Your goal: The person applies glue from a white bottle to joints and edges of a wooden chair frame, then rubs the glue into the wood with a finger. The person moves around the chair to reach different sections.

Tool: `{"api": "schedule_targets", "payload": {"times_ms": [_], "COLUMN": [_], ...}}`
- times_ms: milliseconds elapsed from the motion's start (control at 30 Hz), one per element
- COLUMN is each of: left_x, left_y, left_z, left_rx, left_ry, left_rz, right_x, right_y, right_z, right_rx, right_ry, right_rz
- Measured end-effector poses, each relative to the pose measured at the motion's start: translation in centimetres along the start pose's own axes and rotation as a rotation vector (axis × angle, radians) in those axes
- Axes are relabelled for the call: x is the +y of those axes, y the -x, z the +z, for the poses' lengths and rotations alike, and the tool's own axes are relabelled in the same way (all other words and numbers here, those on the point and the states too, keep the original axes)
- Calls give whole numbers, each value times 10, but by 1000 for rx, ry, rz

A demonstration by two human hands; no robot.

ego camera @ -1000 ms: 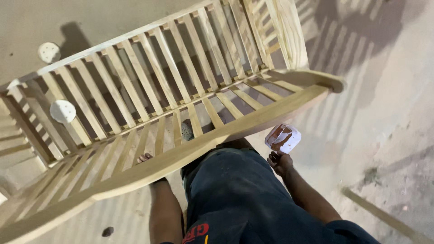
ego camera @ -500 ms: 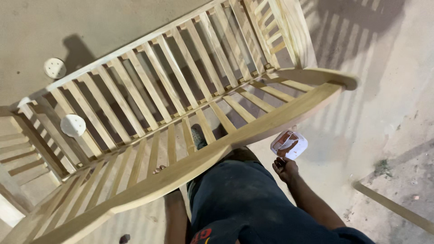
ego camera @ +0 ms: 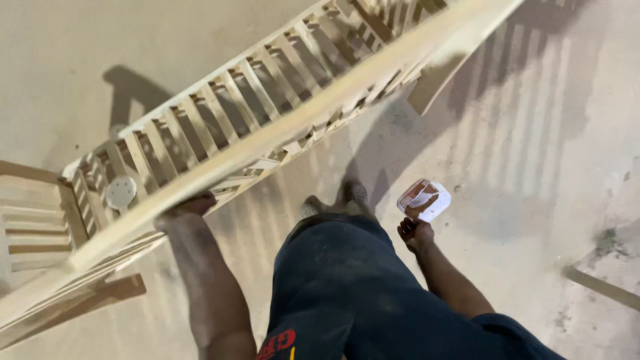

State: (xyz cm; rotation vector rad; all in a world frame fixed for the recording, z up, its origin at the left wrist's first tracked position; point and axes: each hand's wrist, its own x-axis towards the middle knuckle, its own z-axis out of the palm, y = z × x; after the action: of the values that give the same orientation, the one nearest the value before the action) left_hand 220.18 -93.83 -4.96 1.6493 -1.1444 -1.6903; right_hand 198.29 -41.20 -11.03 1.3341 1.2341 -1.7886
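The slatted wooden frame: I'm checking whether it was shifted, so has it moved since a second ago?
Yes. The slatted wooden frame has swung left, off the person's legs; the left hand grips its rail.

Left hand (ego camera: 190, 204): fingers hidden behind the top rail of the slatted wooden frame (ego camera: 280, 130); grip could not be judged. Frame was cut off by the top and left edges. Right hand (ego camera: 415, 231) held a small white object (ego camera: 425, 200); its kind was too small and blurred to tell. Feet (ego camera: 333, 199) were mostly hidden by the shorts. A board (ego camera: 600, 285) ran off the right edge.
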Motion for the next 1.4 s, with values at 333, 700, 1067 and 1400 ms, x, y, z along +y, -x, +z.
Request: {"api": "schedule_targets", "payload": {"times_ms": [333,700,1067,1400], "left_x": [145,111,75,81], "left_y": [-40,-62,-84,-119], "left_z": [70,82,101,119], "left_rx": [-313,-131,37,58], "left_ry": [308,348,108,-10], "left_rz": [605,623,401,314], "right_x": [21,23,1,47], "right_y": [-5,-51,-85,-66], "right_z": [5,-34,-34,-57], "right_rx": [-43,-38,-26,-165], "right_ry": [-25,-28,-9,-298], "right_rz": [-22,-52,-81,-110]}}
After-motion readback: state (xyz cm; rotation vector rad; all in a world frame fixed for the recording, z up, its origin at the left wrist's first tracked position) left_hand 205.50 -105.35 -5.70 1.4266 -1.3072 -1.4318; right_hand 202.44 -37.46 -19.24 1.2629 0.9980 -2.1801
